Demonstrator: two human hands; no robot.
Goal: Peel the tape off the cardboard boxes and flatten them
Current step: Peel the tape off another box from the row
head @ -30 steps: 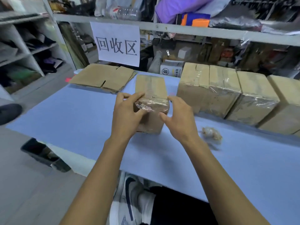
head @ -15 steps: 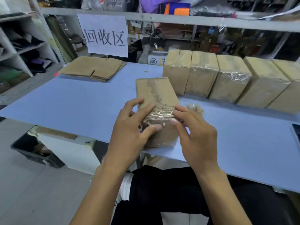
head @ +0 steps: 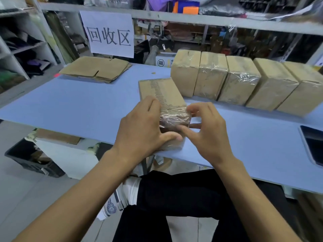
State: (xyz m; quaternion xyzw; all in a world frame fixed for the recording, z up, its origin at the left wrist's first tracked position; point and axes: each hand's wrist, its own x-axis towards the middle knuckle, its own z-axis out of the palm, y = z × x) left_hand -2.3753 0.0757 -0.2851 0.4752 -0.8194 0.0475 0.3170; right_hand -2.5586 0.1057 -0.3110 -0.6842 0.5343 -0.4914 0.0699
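Left hand (head: 141,126) grips box (head: 162,95); right hand (head: 208,131) seemingly picking tape (head: 173,118)

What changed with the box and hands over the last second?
The box came from mid-table to the near edge. The left hand now grips its side; the right hand picks at the tape. The five taped boxes and flat stack stayed put.

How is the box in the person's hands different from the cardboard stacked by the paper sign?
The held box is in box shape, while the cardboard stack lies flattened. The box has wrinkled clear tape across its near end; the stack shows none that I can see. The left hand grips the box and the right hand picks at its tape; nothing touches the stack. Both are plain brown cardboard on the blue table.
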